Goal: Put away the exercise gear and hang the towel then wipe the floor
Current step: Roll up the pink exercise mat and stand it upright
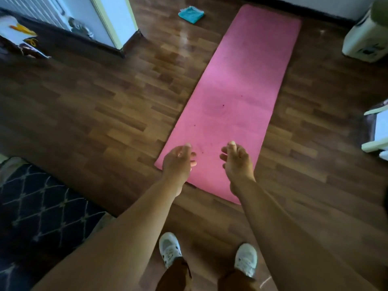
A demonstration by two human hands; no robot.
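A long pink exercise mat (237,89) lies unrolled flat on the wooden floor, running away from me. My left hand (178,162) and my right hand (237,162) reach out above its near end, fingers loosely curled, holding nothing. A folded teal cloth (191,14) lies on the floor beyond the mat's far left corner.
A dark patterned rug (42,206) covers the floor at my left. A white appliance (367,38) stands at the far right, and white furniture (378,127) juts in from the right edge. A white door frame (117,19) and clutter sit at the upper left. My white shoes (170,248) stand before the mat.
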